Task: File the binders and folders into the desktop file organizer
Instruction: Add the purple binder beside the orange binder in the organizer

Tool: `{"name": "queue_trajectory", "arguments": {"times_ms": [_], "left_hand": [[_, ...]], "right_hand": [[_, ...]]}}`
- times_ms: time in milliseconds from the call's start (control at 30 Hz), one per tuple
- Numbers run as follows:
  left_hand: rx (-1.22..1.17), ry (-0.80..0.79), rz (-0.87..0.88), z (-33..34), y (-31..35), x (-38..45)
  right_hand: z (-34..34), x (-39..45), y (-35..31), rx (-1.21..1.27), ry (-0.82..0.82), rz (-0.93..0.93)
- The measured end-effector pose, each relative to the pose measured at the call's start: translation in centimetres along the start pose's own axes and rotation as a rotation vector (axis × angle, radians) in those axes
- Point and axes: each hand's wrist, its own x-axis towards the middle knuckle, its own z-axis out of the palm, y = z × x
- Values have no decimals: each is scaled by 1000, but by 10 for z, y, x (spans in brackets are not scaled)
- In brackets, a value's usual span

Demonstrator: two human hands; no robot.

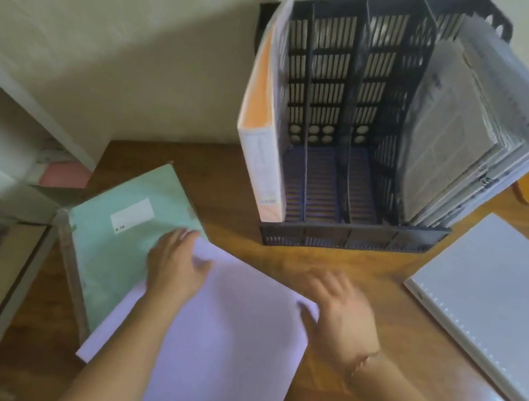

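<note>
Head view: my left hand and right hand, fingers spread, flat on pale lilac paper folder; it may slide, dragging mint-green card folder underneath.

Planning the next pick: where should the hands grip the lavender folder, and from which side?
Grip the lavender folder at its far corners, from the near side. It lies flat, its left part over the green folder, and both the left hand and right hand rest there.

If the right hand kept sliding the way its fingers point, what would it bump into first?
The right hand lies on the lilac folder, fingers aimed up-left. Ahead is bare wooden desk, then probably the organizer's front left corner, where the orange-and-white binder stands. Blur makes the exact line uncertain.
</note>
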Motion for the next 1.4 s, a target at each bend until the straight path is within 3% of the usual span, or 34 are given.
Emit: {"name": "queue_trajectory", "arguments": {"times_ms": [67, 133, 300, 367, 500, 600, 700, 733, 800, 867, 933, 967, 1000, 1067, 1133, 1233, 1300, 1400], "left_hand": [[164, -92, -254, -14, -30, -28], [202, -254, -409, -20, -53, -55], [83, -312, -508, -29, -89, -80], [-112, -351, -562, -45, -95, -81], [-815, -495, -608, -92, -98, -86], [-980, -597, -414, -131, -90, -94], [-1117, -593, -120, -162, -46, -99], [-1143, -606, -19, -168, -26, -102], [-1156, -664, 167, -175, 27, -112], [-1135, -654, 320, -168, 74, -116], [-1124, -648, 409, -150, 108, -115], [-1086, -635, 444, -142, 119, -112], [-1032, -624, 481, -136, 126, -108], [-956, -552, 523, -130, 133, -99], [-943, -311, 494, -131, 136, -85], [-959, 196, 431, -145, 139, -54], [-731, 439, 504, -157, 144, -31], [-381, 387, 536, -166, 150, -2]], "right_hand": [[17, -4, -20, -8, -311, 177], [31, 1, -29, -97, -449, 245], [53, -1, -36, -218, -386, 178], [55, -5, -36, -242, -391, 185], [48, 6, -36, -251, -442, 196], [24, 14, -43, -153, -339, 123], [-35, -2, -73, 362, -275, -207], [-54, -14, -88, 431, -280, -332], [-78, -40, -107, 310, -136, -466], [-93, -61, -101, 328, -13, -395], [-117, -72, -92, 553, 127, -212], [-128, -74, -81, 585, 163, -107], [-142, -78, -72, 576, 79, -34], [-164, -84, -57, 317, -199, -76], [-174, -83, -52, 168, -304, -134], [-189, -72, -44, 1, -219, -229], [-185, -67, -41, -47, -149, -316], [-183, -60, -38, -51, -46, -366]]}}
